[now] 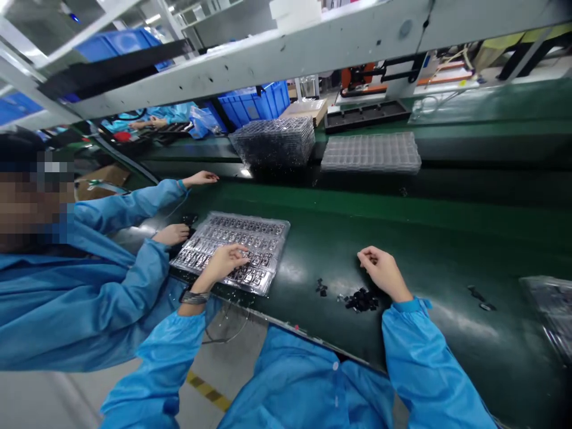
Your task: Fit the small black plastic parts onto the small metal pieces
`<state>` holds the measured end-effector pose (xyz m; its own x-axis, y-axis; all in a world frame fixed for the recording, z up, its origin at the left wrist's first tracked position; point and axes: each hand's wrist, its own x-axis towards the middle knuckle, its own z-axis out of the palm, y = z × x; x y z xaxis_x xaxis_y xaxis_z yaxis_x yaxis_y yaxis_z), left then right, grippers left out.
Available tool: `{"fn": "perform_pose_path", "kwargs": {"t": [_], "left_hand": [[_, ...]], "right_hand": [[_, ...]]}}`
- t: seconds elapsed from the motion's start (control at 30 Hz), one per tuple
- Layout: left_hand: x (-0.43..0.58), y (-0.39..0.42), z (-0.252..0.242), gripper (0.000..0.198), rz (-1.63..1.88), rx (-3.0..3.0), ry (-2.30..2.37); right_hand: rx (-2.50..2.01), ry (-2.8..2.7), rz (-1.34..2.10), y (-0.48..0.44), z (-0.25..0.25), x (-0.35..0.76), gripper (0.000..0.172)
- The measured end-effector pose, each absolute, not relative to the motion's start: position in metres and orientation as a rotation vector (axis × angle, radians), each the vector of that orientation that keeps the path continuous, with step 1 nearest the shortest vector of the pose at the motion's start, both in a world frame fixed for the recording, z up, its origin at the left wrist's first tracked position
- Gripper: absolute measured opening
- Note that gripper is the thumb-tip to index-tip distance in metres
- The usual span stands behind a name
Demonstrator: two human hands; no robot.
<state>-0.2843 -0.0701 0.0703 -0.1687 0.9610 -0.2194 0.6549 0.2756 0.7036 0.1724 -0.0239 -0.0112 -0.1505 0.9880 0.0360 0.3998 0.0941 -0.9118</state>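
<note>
My left hand (pixel 226 262) reaches over a clear plastic tray (pixel 280 241) filled with rows of small dark-and-silver parts. Its thumb and fingertips come together close above the tray's front right cells; whatever is between them is too small to make out. To the right, my right hand (pixel 379 271) hovers over the green work surface with curled fingers and the thumb against them. Any part in that grip is hidden. Just below and left of it lies a pile of small black pieces (pixel 361 300), with a smaller cluster (pixel 321 288) beside the pile.
At left sits a co-worker in blue, one hand (pixel 174 234) by the tray and another (pixel 201 178) farther back. Stacked clear trays (pixel 277 143) and another stack (pixel 370 152) stand behind. A few black pieces (pixel 481 299) and a clear tray (pixel 552 310) lie right.
</note>
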Motion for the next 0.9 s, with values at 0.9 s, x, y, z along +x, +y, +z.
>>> {"fn": "perform_pose_path", "kwargs": {"t": [0.9], "left_hand": [[-0.185, 0.109, 0.097, 0.027, 0.537, 1.941, 1.664]], "right_hand": [[-1.458, -2.519, 1.107, -0.041, 0.019, 0.169, 0.011]]}}
